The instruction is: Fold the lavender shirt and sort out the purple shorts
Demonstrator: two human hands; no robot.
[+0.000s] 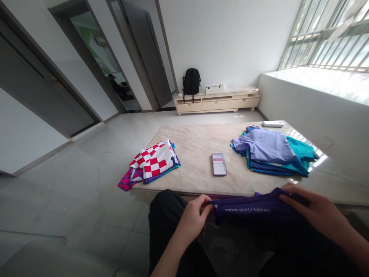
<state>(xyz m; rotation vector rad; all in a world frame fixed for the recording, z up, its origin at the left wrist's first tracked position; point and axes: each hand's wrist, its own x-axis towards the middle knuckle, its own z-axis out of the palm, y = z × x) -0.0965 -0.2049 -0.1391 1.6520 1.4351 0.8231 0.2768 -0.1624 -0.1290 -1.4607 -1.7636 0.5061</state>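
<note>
A dark purple garment (245, 209) with a line of pale lettering stretches between my two hands, just above my lap at the table's near edge. My left hand (197, 211) pinches one end of it between thumb and fingers. The other end is gripped by my right hand (305, 200), thumb towards me. On the table to the left lies a pile of folded shirts, with a red-and-white checkered shirt (157, 159) on top. A second pile to the right has a lavender shirt (266, 144) over teal and blue clothes (302, 154).
Between the piles on the marble-look table (196, 142) lies a phone-shaped thing (219, 164), its face pixelated. A white oblong device (273, 124) sits at the far right corner. Against the wall, a low cabinet (216, 104) carries a black backpack (191, 81) and a white box (215, 89).
</note>
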